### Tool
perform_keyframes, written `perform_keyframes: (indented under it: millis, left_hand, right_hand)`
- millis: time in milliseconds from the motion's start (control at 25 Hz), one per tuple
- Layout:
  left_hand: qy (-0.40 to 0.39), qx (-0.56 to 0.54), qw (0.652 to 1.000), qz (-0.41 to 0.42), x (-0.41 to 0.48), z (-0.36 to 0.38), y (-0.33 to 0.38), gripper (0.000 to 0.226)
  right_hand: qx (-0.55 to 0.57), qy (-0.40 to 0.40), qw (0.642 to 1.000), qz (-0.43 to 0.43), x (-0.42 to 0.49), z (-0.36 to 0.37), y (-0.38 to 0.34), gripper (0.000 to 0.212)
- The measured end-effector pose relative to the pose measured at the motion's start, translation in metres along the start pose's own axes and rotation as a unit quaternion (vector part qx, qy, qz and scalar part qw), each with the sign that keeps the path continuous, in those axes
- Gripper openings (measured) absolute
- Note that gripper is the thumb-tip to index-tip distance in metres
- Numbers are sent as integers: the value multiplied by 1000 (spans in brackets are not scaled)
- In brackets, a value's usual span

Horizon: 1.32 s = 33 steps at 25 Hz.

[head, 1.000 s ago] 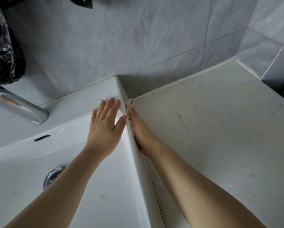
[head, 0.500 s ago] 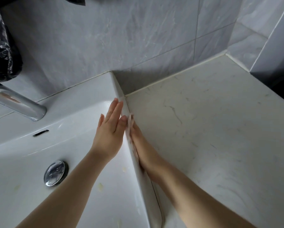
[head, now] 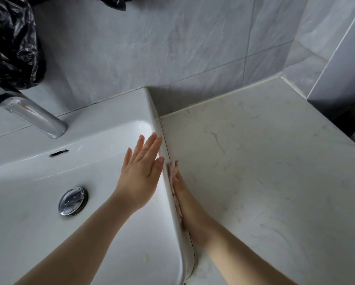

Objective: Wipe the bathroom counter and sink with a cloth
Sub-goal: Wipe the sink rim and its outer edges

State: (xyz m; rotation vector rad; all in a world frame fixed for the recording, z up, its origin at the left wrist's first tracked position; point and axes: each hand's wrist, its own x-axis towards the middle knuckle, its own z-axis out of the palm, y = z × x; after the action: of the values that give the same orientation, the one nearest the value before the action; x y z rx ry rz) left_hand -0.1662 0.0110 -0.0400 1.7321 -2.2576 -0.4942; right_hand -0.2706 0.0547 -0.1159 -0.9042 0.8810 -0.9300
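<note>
Both forearms reach in from the bottom edge, one on each side of the sink's right rim. The left forearm crosses the basin of the white sink point(head: 110, 108) on a diagonal. The left hand point(head: 140, 173) lies flat, palm down, against the inner slope just below that rim. Its fingers are straight and slightly spread, the fingertips reach the rim's top edge, and it holds nothing.

The right forearm lies low along the marble-patterned counter point(head: 254, 171). The right hand point(head: 185, 200) is turned on edge, with its palm facing the sink's outer side wall. Its fingers are stretched out straight and together, pressing a pale pinkish cloth point(head: 173, 168) flat against that wall, in the seam where sink and counter meet. The cloth is sandwiched between palm and sink, and its tip shows just past the fingertips. The thumb is hidden, so I cannot tell whether it pinches the cloth.

Ahead of the cloth, the seam runs on to the sink's rear right corner, where it meets the grey tiled wall point(head: 152, 48). To the right of the hand, the counter spreads out to the back wall joint and to the far right corner, where the tiles step forward.

In the basin, a chrome drain stopper point(head: 71, 200) sits left of the left forearm, with the overflow slot point(head: 59, 153) above it. A chrome faucet point(head: 34, 118) juts over the sink's back ledge at the left. A black plastic bag point(head: 10, 42) hangs at the upper left corner.
</note>
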Motion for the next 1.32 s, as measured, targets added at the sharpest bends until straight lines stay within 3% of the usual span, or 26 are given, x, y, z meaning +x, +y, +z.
perform_keyframes:
  millis: [160,400,600,760,1000,1160,1320]
  left_hand:
    - [-5,-37,999,-2,-20,5,6,49]
    - [-13,-94,995,-5,-43,6,11,45]
    - [-19,-153,988,1,-59,10,13,42]
    - [-46,-126,991,20,-78,10,13,49]
    - [-39,-50,997,32,-85,8,19,65]
    - [-31,-49,995,75,-103,13,19,72]
    - [-48,-32,996,75,-115,7,20,65]
  right_hand:
    - [4,-1,1000,11,7,-3,-17,74]
    - [13,28,999,-33,-34,20,-14,31]
    - [23,3,1000,5,-24,4,-29,54]
    - [83,19,996,30,-70,16,-12,43]
    - [66,7,997,32,-67,4,-1,56]
    - [92,52,994,18,-79,20,1,33]
    - [70,68,995,33,-65,13,2,51]
